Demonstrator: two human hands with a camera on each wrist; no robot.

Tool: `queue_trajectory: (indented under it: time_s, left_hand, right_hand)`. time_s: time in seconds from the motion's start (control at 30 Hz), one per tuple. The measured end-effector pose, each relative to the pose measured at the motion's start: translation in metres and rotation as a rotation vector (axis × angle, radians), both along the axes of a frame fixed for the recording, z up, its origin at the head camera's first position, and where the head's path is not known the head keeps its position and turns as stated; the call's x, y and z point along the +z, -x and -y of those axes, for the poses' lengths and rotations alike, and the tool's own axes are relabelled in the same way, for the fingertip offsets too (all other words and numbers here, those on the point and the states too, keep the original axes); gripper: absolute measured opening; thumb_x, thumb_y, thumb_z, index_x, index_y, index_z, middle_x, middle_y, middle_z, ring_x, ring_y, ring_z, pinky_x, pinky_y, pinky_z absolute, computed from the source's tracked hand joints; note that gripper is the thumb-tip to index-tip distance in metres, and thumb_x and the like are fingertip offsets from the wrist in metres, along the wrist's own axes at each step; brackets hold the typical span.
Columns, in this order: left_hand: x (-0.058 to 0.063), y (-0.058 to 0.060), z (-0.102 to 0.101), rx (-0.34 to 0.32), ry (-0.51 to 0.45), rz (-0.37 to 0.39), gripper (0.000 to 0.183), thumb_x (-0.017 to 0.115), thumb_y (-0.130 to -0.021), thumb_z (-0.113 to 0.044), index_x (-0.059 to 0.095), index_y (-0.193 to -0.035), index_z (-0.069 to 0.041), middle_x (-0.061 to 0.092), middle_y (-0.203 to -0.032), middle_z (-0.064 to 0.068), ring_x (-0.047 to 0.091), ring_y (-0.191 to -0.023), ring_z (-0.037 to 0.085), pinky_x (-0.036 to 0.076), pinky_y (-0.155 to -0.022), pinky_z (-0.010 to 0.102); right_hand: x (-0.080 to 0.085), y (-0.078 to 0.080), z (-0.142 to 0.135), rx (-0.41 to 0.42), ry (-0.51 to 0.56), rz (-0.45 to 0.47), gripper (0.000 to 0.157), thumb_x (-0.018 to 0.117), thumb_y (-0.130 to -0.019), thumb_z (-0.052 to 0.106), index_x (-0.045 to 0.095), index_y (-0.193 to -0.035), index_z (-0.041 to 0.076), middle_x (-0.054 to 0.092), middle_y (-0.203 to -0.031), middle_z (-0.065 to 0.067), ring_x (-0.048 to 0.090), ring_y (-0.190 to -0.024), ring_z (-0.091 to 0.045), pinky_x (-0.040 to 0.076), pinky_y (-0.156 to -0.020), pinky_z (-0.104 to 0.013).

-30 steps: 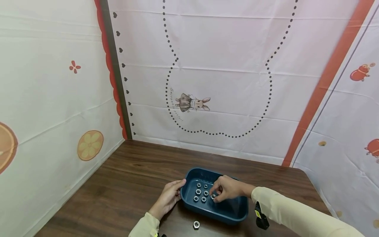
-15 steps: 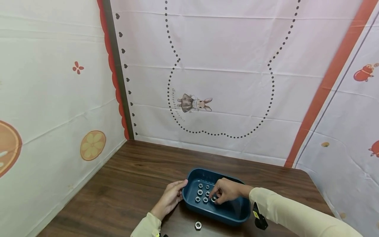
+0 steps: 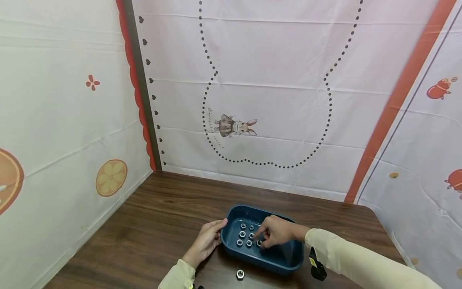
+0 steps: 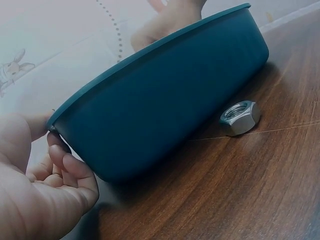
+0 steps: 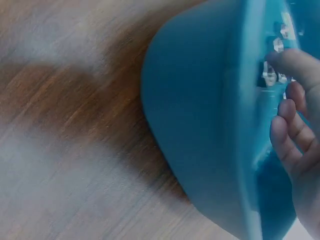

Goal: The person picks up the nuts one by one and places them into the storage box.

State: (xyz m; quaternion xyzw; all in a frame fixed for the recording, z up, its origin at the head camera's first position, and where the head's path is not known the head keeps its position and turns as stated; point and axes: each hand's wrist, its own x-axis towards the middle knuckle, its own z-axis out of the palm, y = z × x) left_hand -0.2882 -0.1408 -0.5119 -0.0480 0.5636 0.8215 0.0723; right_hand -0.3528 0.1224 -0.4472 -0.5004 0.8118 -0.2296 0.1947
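Note:
My left hand (image 3: 205,242) grips the left end of a dark blue plastic tray (image 3: 260,264), thumb at the rim and fingers bent against the outer wall. Inside the tray, my right hand (image 3: 276,230) holds a metal hex nut (image 3: 259,243) between thumb and index finger, low against the tray floor. In the right wrist view a fingertip touches a nut (image 5: 270,74), and the other fingers are curled. Several more hex nuts (image 3: 242,234) stand in rows at the tray's left half. Another hex nut (image 4: 241,119) lies on the table in front of the tray.
The brown wood-grain table (image 3: 169,200) carries the tray near its front. White printed cloth (image 3: 274,100) hangs behind it and along both sides. A black wrist device (image 3: 317,265) sits on the right sleeve.
The right hand has lowered its nut to the tray floor, in line with the front row. My left hand keeps its hold on the tray. The head view shifts slightly.

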Motion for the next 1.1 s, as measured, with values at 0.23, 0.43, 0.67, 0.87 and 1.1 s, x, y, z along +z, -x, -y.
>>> queue_trajectory:
  time_s: [0.23, 0.43, 0.67, 0.87, 1.1]
  left_hand:
    - [0.001, 0.000, 0.000, 0.006, 0.013, 0.003, 0.045, 0.067, -0.090, -0.029, 0.057, -0.115, 0.007, 0.059, -0.077, -0.004, 0.050, -0.062, 0.004, 0.045, -0.059, 0.019]
    - [0.000, 0.000, -0.001, 0.000, 0.011, -0.001, 0.042, 0.066, -0.091, -0.029, 0.058, -0.112, 0.006, 0.059, -0.077, -0.003, 0.051, -0.063, 0.005, 0.046, -0.060, 0.020]
    - [-0.002, 0.001, 0.000, -0.012, 0.007, 0.000, 0.043, 0.067, -0.090, -0.030, 0.059, -0.111, 0.006, 0.059, -0.077, -0.003, 0.050, -0.062, 0.004, 0.047, -0.061, 0.020]
    - [-0.003, 0.001, 0.001, -0.023, -0.002, -0.014, 0.042, 0.066, -0.090, -0.030, 0.058, -0.109, 0.006, 0.058, -0.075, -0.004, 0.050, -0.061, 0.003, 0.046, -0.060, 0.020]
    - [-0.002, 0.000, 0.001, -0.023, 0.000, -0.010, 0.037, 0.066, -0.091, -0.030, 0.059, -0.106, 0.003, 0.056, -0.074, -0.005, 0.048, -0.061, 0.004, 0.045, -0.059, 0.019]
  right_hand:
    - [0.021, -0.029, 0.002, -0.194, 0.222, -0.137, 0.015, 0.067, -0.089, 0.016, 0.073, -0.102, 0.015, 0.055, -0.062, 0.013, 0.043, -0.048, 0.001, 0.038, -0.046, -0.017]
    - [0.031, -0.078, 0.010, -0.306, 0.450, -0.206, 0.009, 0.069, -0.088, 0.019, 0.071, -0.093, 0.026, 0.058, -0.068, 0.015, 0.049, -0.053, 0.001, 0.045, -0.047, -0.020]
    - [0.014, -0.131, 0.025, -0.347, 0.422, -0.048, 0.007, 0.068, -0.088, 0.019, 0.072, -0.093, 0.018, 0.059, -0.066, 0.019, 0.052, -0.054, 0.005, 0.046, -0.048, -0.018]
    - [-0.014, -0.146, 0.037, -0.406, 0.265, 0.156, 0.026, 0.069, -0.086, 0.020, 0.068, -0.108, 0.005, 0.061, -0.064, 0.017, 0.053, -0.054, 0.004, 0.044, -0.051, -0.018]
    - [-0.035, -0.143, 0.047, -0.507, 0.063, 0.179, 0.042, 0.070, -0.085, 0.025, 0.061, -0.120, 0.003, 0.055, -0.061, 0.010, 0.052, -0.052, -0.003, 0.044, -0.053, -0.022]
